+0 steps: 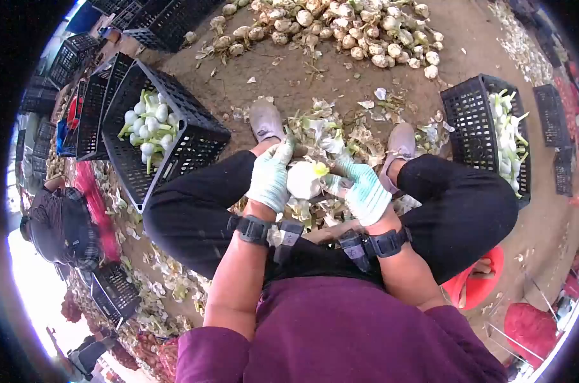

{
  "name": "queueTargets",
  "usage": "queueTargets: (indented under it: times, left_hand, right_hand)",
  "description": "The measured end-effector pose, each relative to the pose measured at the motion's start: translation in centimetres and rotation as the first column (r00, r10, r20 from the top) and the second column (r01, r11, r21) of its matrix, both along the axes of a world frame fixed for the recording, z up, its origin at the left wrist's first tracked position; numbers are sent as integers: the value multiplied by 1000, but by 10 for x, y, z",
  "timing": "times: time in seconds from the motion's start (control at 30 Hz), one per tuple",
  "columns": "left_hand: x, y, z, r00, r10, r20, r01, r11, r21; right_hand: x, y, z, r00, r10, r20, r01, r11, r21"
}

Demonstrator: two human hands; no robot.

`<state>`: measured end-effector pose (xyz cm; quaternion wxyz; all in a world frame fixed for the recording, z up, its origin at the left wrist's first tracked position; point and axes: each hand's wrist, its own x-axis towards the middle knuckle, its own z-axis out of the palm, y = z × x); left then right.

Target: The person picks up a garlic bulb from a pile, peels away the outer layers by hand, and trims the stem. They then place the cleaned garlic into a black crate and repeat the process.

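Note:
A round white onion bulb (304,180) with a yellow-green neck is held between my two gloved hands, above the floor between my legs. My left hand (270,177) is closed against the bulb's left side, its fingers curled and pointing forward. On the other side, my right hand (365,193) is closed, its fingers bent in at the bulb's right side near the neck. Both gloves are pale with greenish, soiled fingers. Under the hands, peeled skins and leaf scraps (321,133) lie scattered on the ground between my shoes.
Black plastic crates with white bulbs and green stems stand at left (203,131) and right (468,115). A large pile of unpeeled bulbs (340,29) lies ahead on the floor. Near my right knee is a red basin (474,290). Another person (63,223) is at far left.

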<state>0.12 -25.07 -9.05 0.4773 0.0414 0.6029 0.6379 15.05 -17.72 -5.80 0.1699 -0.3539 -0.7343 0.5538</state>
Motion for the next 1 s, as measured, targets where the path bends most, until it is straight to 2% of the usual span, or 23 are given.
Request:
queueTargets:
  times: [0.07,0.13,0.17,0.2,0.23,0.27,0.3,0.37,0.4,0.43,0.47,0.5,0.57,0.6,0.67,0.7,0.73,0.77,0.83,0.87,0.9,0.97,1.0]
  left_hand:
    - [1,-1,5,997,26,67,-29,999,42]
    - [4,-5,-2,971,96,219,-131,980,149]
    - [9,-8,2,968,28,249,-123,919,375]
    - [13,-10,13,997,-69,-35,77,953,292]
    - [17,-12,23,934,-189,-302,243,958,153]
    - [17,-20,22,906,-253,-340,289,955,61]
    - [15,-22,20,907,-249,-339,285,957,60]
    - [10,-24,18,970,-208,-122,221,969,106]
    - [8,-24,18,986,-169,-2,167,970,177]
    - [6,-24,18,986,-169,-3,167,970,178]
    - [3,-24,19,979,-203,23,193,958,212]
    - [2,-24,19,970,-237,49,219,945,244]
    - [6,-21,20,975,-215,56,191,939,285]
    - [8,-20,20,986,-163,-10,160,951,265]
    - [10,-20,19,990,-116,-74,131,960,247]
    - [11,-19,19,978,-124,-165,157,966,207]
    - [12,-20,19,957,-134,-256,180,970,164]
    - [12,-19,20,957,-138,-254,183,970,162]
    - [11,-19,23,962,-186,-198,217,965,147]
    - [9,-19,31,982,-187,-32,190,960,204]
    - [6,-21,30,982,-189,-33,191,960,202]
    - [1,-24,23,933,-257,252,147,911,384]
    - [1,-25,18,919,-284,272,139,882,451]
  right_hand:
    - [-3,2,5,999,55,-2,-54,989,-134]
    - [-8,4,3,998,6,-65,-15,989,-145]
    - [-10,4,1,991,-44,-126,23,987,-159]
    - [-10,4,-4,994,-71,-86,51,974,-221]
    - [-9,4,-9,994,-73,-84,53,974,-222]
    - [-9,4,-12,999,-25,-38,19,989,-144]
    - [-9,4,-13,1000,24,11,-23,998,-66]
    - [-8,4,-11,999,39,14,-39,998,-51]
    - [-6,6,-12,998,41,-48,-44,996,-74]
    - [-5,7,-11,993,40,-111,-51,994,-96]
    - [-5,8,-11,993,40,-112,-50,994,-94]
    - [-6,6,-9,996,-16,-88,1,985,-171]
    - [-9,5,-4,992,-123,-29,107,942,-319]
    - [-9,6,0,992,-126,-29,110,941,-319]
    - [-8,9,10,976,23,216,-10,998,-60]
    - [-9,7,5,975,19,219,-6,998,-62]
    - [-11,2,-5,982,-30,189,14,996,87]
    - [-13,-1,-8,986,-74,150,37,972,233]
    - [-13,1,-8,985,-72,155,39,978,206]
    - [-12,3,-11,990,-105,97,76,962,263]
    - [-11,5,-12,990,-135,36,116,941,317]
    - [-8,12,-13,981,-172,86,145,955,258]
    - [-8,16,-16,968,-223,112,201,964,176]
